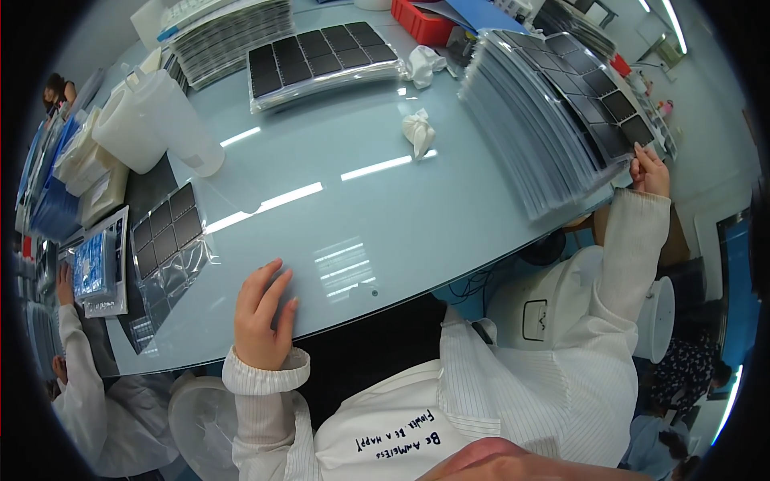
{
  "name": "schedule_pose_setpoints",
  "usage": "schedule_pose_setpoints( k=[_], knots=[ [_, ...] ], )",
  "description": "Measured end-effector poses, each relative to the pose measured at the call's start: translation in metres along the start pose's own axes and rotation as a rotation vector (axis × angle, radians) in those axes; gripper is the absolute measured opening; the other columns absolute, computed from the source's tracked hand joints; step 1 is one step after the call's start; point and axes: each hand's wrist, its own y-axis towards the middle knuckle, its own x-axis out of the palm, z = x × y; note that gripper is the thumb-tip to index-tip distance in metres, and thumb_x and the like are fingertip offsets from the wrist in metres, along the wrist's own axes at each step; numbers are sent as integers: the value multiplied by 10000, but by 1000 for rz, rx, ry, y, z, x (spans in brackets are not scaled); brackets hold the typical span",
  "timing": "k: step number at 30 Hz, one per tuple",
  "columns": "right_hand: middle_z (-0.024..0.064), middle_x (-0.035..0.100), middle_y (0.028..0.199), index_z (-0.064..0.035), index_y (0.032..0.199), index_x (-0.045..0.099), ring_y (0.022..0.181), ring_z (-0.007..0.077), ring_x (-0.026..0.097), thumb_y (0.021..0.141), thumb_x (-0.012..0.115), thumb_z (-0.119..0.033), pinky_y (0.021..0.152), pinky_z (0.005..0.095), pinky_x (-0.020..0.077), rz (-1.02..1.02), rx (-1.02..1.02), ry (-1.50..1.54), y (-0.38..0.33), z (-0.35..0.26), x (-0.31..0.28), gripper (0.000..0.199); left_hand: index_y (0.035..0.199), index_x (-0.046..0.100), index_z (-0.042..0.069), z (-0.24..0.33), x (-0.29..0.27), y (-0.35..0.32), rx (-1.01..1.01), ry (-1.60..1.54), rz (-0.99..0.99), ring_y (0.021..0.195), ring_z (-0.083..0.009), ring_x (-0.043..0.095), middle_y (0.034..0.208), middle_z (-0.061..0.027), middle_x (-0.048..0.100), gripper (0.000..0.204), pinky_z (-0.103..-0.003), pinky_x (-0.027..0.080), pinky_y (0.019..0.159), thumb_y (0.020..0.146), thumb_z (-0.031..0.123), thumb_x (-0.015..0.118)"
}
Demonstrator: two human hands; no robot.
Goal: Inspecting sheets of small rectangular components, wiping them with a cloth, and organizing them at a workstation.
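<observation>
A tall stack of clear plastic sheets (521, 136) stands at the right of the glass-topped table. Dark rectangular pieces sit in rows in its top sheet (616, 106). My right hand (650, 171) reaches out to the stack's near right corner, its fingers closed at the edge of that top sheet. How the thumb grips there is partly hidden. Close to the table's front edge, my left hand (263, 317) hovers at or just over the glass table (321, 216), fingers spread and holding nothing.
A lower stack of dark-celled sheets (321, 56) lies at the back, beside crumpled white tissues (419, 134) and a red bin (423, 24). White plastic containers (180, 120) and a loose clear sheet (170, 232) are at left. A co-worker's sleeve (80, 353) shows at the left edge.
</observation>
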Motion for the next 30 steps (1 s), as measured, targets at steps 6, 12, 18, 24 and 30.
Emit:
schedule_pose_setpoints(
  k=[6,12,18,24,30],
  knots=[
    [-11,499,560,-71,777,550,439,72,446,863,641,-117,414,188,298,-34,23,-40,-5,-1,8,134,1077,601,-21,1,0,1,-10,9,-4,1085,-341,533,1192,-165,559,326,-404,427,922,758,40,626],
    [-14,492,537,-84,771,547,409,54,409,875,635,-160,398,182,276,-56,40,-61,-15,-1,-1,156,1077,601,-23,0,0,2,-14,6,-12,1092,-344,529,1192,-168,558,325,-407,426,923,758,35,622],
    [-8,524,558,-27,911,582,396,52,402,857,668,-215,380,191,261,-69,10,-197,-3,0,-1,213,1077,600,-24,-1,0,0,1,14,-8,1096,-345,527,1192,-167,558,323,-408,423,927,760,34,619],
    [-18,523,585,-6,1280,471,436,14,392,759,774,-248,406,163,285,538,-344,-571,-21,-1,27,650,1073,600,-28,-2,0,1,-14,22,-7,1096,-347,525,1195,-162,557,318,-407,420,930,762,35,619],
    [-33,540,651,-13,1122,607,517,15,403,829,697,-127,450,169,294,310,-800,-397,-114,-41,127,326,1062,609,-15,-8,0,0,0,23,7,1072,-347,532,1179,-156,565,314,-406,424,917,756,52,630]
  ],
)
